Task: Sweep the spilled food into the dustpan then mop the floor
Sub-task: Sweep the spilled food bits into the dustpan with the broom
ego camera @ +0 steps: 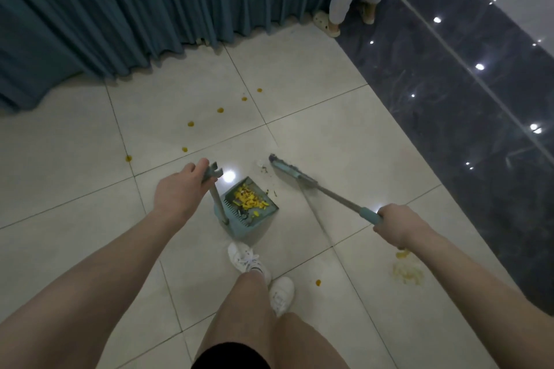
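A teal dustpan [266, 229] stands on the pale tiled floor just ahead of my feet, with a heap of yellow food scraps [248, 199] lying in it. My left hand [178, 192] grips the top of the dustpan's upright handle [218, 204]. My right hand [397, 226] grips the teal sleeve of a broom handle [337, 198]. The broom head [289, 171] rests on the floor just right of the dustpan's mouth. A few dark crumbs [265, 170] lie beside the broom head. Several orange drops [220, 110] trail across the tiles further out.
A yellowish smear [407, 271] and an orange drop [318, 282] lie on the tiles at my right. Teal curtains [120, 9] hang along the far side. Another person's legs in slippers [338, 18] stand at the back. Dark glossy flooring [464, 99] borders the tiles on the right.
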### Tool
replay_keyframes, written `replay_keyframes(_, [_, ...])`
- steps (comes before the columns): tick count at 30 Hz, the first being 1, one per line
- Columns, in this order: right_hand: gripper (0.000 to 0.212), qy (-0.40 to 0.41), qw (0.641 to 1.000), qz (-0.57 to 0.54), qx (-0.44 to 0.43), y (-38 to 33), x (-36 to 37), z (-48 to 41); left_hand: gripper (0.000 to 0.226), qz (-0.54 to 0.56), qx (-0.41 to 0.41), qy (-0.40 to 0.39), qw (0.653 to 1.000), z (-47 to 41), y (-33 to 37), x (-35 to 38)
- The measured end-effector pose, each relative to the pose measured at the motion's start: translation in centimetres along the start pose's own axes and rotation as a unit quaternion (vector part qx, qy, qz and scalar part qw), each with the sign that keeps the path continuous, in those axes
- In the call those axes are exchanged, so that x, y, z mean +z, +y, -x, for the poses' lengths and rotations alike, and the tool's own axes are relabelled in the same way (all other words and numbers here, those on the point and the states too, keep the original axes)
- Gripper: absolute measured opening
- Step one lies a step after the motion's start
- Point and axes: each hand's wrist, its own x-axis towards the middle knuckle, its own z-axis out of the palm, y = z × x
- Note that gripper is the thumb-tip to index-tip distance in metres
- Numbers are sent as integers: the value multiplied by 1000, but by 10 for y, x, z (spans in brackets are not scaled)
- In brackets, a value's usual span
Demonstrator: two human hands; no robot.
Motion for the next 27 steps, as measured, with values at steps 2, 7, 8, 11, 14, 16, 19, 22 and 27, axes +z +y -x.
replay_keyframes(2, [13,-17,999,-20,26,-7,17,-4,32,-12,-19,-10,1000,14,-4,0])
replay_keyframes(7, [38,-148,948,-247,134,-19,55,0,34,-9,-27,-9,1000,40,-7,10])
replay_keyframes(8, [36,-143,949,-252,127,-20,62,2,33,-6,-23,-5,1000,41,-7,12])
replay_keyframes(11, [27,-86,976,-180,83,-22,74,8,30,-2,-2,13,1000,35,-10,12])
replay_keyframes(14, [23,-97,987,-118,53,-25,77,21,30,-10,15,27,999,29,-16,10])
replay_keyframes(16, [21,-114,990,-72,33,-29,76,35,29,-2,19,27,999,32,-18,11])
replay_keyframes(19, [22,-152,988,-37,7,-35,74,58,27,24,28,31,999,33,-15,12])
replay_keyframes(22, [17,-177,983,-42,-8,-45,66,85,25,40,22,34,998,29,-18,9])
replay_keyframes(27, [27,-129,987,-98,-2,-48,31,103,27,40,25,39,998,32,-32,8])
